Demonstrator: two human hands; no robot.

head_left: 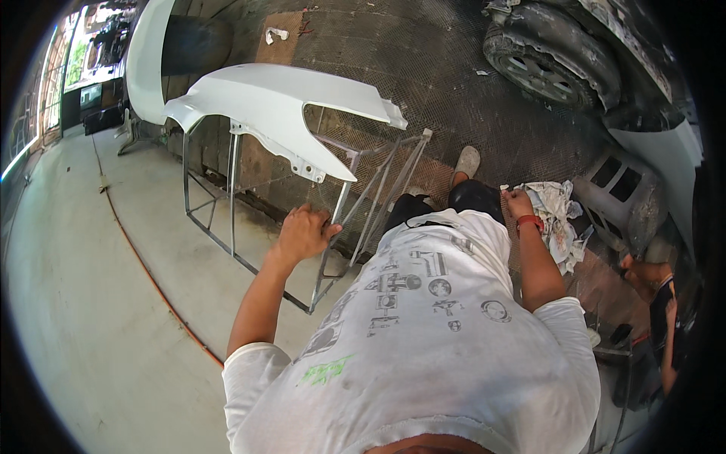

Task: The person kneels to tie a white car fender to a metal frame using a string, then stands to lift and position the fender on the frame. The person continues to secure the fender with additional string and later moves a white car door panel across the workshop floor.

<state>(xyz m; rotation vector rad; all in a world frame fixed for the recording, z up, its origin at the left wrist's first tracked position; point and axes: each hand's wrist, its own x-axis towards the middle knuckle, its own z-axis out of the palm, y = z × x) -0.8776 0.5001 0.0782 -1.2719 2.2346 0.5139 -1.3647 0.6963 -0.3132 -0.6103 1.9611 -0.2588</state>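
Observation:
A white car fender (pixel 257 94) rests on a grey metal frame stand (pixel 233 193) in front of me, to the left. My left hand (pixel 306 233) hovers below the fender's pointed lower end, beside a stand leg. Its thumb is held away from the bent fingers, and I see nothing in it; whether it touches the leg, I cannot tell. Down by my right thigh, my right hand (pixel 519 203) pinches a small white piece (pixel 504 187) too small to name. Crumpled newspaper (pixel 558 219) lies just past that hand, partly hidden by it.
Another white body panel (pixel 145 68) stands at the far left. A car wheel (pixel 537 72) and dark bodywork are at the far right. A grey moulded part (pixel 620 189) lies nearer. Another person's arm (pixel 649 272) shows at the right edge. An orange hose (pixel 144 265) crosses the left floor.

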